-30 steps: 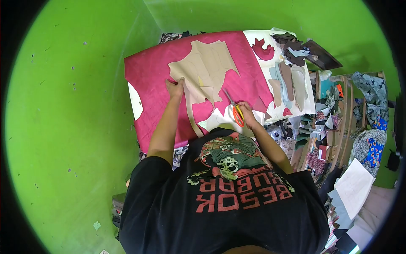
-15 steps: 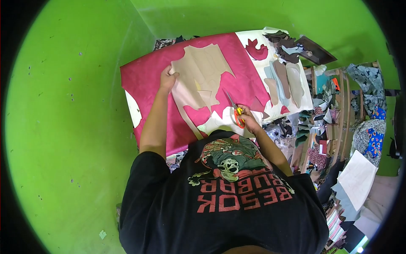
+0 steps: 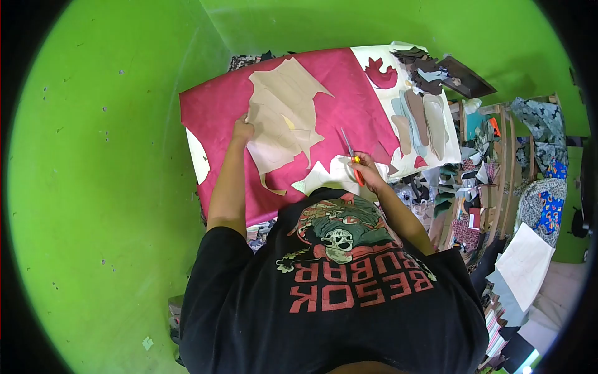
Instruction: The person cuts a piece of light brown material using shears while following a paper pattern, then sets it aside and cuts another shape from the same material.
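My left hand (image 3: 243,128) pinches the left edge of an irregular beige sheet of material (image 3: 283,103), its outline jagged with cut-out edges and a thin strip curling at the bottom. Pen-like lines run across its surface. Beneath it lies a large magenta sheet (image 3: 215,106). In my right hand (image 3: 372,172) is a pair of scissors (image 3: 357,168) with orange and yellow handles. Their blades point away from me over the magenta sheet, to the right of the beige piece and apart from it.
On the white surface (image 3: 448,146) at the right lie several sole-shaped pieces (image 3: 434,121), a magenta offcut (image 3: 381,76) and dark scraps (image 3: 414,59). A dark tray (image 3: 464,76) sits behind them. Wooden racks (image 3: 501,168) with fabric scraps stand at the right; a green wall (image 3: 106,187) rises at left.
The beige sheet has turned and shifted left, its lower strip now curled on the magenta sheet. My left hand has come slightly nearer me. The scissors point more upright, blades closer together.
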Available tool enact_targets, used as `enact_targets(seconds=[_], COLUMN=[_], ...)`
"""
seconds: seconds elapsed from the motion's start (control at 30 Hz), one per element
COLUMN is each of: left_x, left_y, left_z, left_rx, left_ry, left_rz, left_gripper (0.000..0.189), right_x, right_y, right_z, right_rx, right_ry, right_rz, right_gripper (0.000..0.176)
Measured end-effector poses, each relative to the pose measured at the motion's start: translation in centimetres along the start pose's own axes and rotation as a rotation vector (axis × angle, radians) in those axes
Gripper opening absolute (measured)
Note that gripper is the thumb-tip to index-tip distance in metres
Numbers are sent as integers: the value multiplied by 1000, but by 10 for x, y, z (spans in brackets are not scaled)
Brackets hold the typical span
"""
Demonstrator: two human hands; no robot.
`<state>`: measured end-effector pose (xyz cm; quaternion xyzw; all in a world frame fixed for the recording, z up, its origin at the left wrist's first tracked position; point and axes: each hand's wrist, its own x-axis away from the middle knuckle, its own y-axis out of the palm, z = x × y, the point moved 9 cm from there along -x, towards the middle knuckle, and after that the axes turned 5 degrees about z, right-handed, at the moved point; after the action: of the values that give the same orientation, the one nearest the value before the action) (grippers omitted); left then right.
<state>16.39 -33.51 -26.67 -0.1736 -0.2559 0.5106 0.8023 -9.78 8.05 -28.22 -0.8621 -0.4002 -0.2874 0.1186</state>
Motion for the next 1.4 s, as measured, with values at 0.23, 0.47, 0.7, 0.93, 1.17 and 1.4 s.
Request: enact_targets(seconds=[0.23, 0.47, 0.7, 0.93, 1.17, 1.4], left_x=[19, 1, 28, 54, 44, 28], left_y=[20, -15, -4, -2, 5, 2], left_z=[-13, -32, -47, -26, -18, -23], left_rx=[187, 167, 78, 205, -161, 65], left_ry=[-68, -45, -135, -171, 160, -68], left_rz=[-200, 126, -36, -120, -91, 37], left_gripper=[47, 45, 55, 70, 58, 55], right_x=[-8, -33, -35, -95, -103, -39], right_y=[45, 126, 168, 185, 192, 182], right_z=[-36, -65, -106, -96, -88, -15], right_rx=[205, 306, 366, 557, 445, 438], right_ry=[-67, 113, 190, 31, 5, 320], right_rz=[-148, -457, -384, -361, -322, -727], right_gripper=[55, 52, 50, 41, 36, 55])
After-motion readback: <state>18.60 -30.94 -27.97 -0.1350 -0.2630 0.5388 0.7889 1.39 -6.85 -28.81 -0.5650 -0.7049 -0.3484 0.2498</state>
